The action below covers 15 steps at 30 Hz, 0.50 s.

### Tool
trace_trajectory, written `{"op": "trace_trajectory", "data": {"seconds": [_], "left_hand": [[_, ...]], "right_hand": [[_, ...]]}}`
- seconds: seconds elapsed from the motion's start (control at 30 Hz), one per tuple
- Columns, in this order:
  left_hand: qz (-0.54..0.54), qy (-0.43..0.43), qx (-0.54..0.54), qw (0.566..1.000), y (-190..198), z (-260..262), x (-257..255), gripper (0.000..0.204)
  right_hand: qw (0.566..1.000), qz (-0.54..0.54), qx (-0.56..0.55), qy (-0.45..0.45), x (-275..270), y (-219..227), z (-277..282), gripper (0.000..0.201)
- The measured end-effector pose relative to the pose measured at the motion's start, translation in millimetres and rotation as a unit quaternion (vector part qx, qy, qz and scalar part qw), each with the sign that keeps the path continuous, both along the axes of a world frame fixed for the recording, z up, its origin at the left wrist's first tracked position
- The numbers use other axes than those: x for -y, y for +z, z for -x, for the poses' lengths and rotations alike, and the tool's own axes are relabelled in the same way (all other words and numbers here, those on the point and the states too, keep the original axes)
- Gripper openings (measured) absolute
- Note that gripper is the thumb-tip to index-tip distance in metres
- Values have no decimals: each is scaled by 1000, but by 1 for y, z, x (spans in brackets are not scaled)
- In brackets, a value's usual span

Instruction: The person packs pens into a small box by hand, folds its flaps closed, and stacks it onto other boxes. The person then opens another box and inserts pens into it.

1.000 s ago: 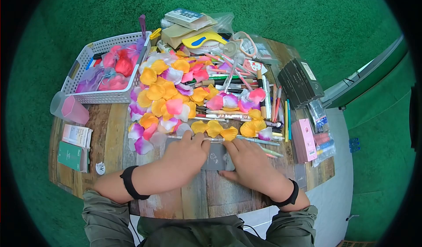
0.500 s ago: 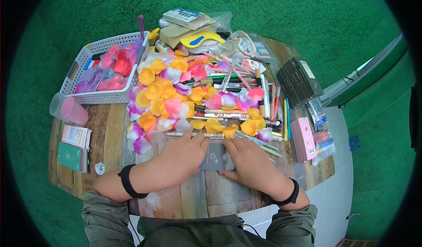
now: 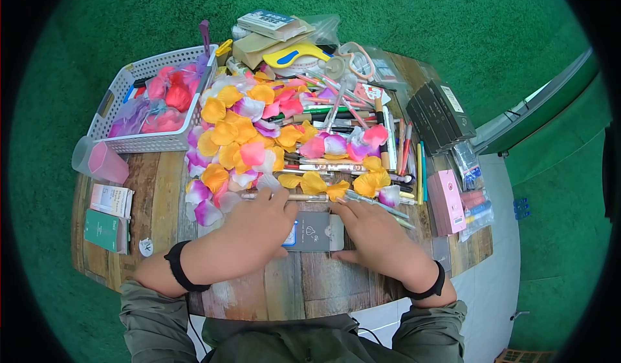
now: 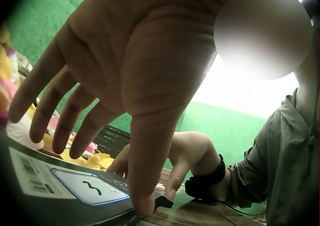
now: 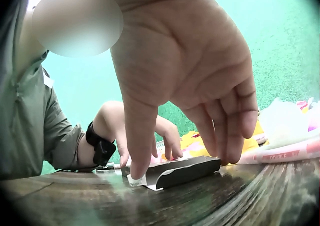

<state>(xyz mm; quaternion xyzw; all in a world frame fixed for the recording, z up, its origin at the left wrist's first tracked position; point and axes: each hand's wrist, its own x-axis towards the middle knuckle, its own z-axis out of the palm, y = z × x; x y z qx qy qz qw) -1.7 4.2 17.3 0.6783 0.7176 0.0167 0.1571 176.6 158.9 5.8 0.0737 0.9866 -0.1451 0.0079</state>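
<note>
A flat dark grey box (image 3: 315,228) lies on the wooden table in front of the person, with an end flap standing out on its right. My left hand (image 3: 260,226) spans the box's left part, fingers straight and spread toward the far edge. Its thumb (image 4: 144,201) touches the near edge, beside a white sticker (image 4: 90,187) with a blue outline and a handwritten mark. The right hand (image 3: 378,237) holds the box's right end between thumb and fingers. In the right wrist view that thumb sits at the flap (image 5: 187,176), with fingertips at the far corner.
Petals (image 3: 236,133) and several pens (image 3: 349,166) lie heaped just beyond the box. A white basket (image 3: 145,144) and pink cup (image 3: 107,162) stand left, above small boxes (image 3: 107,230). Dark boxes (image 3: 440,120) and a pink box (image 3: 446,201) stand right.
My left hand has slid left along the box, uncovering more of its top and the blue-outlined sticker. The right hand has stayed almost in place at the right end.
</note>
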Motion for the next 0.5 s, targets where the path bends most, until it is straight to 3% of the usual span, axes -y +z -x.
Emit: {"op": "trace_trajectory", "data": {"seconds": [0.17, 0.5], "left_hand": [[7, 1, -8, 1000, -2, 1, -1, 69], [-23, -10, 10, 1000, -5, 0, 0, 64]], "right_hand": [[998, 28, 44, -29, -3, 7, 0, 69], [999, 29, 31, -18, -1, 1, 0, 68]]}}
